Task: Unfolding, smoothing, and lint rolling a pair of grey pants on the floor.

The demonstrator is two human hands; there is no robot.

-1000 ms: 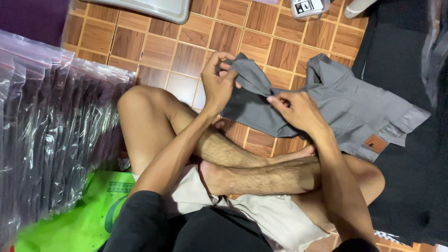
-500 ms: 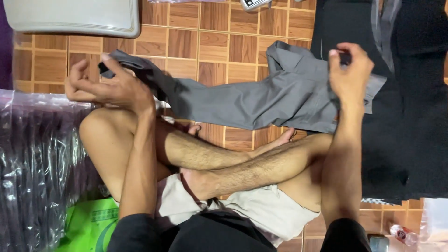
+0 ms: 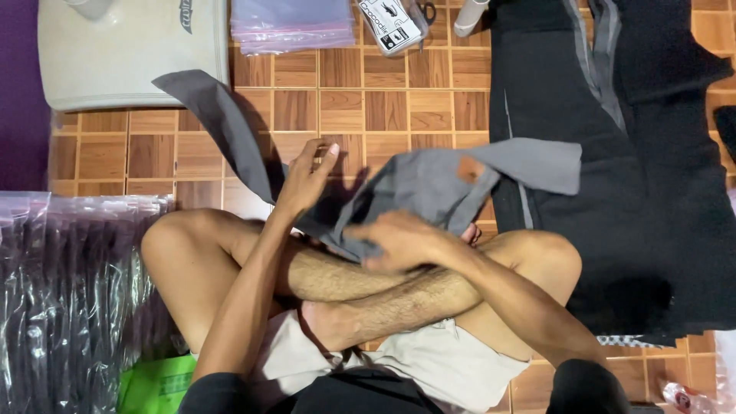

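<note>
Both hands work a grey cloth garment with a small brown leather patch [image 3: 429, 192] over crossed legs.

The left hand [image 3: 307, 180] is closed on its long strip; the blurred right hand [image 3: 399, 241] seems to grip its lower fold. Stacked clear plastic bags [image 3: 69, 284] lie just left on the wooden parquet floor [image 3: 383, 100].
</note>
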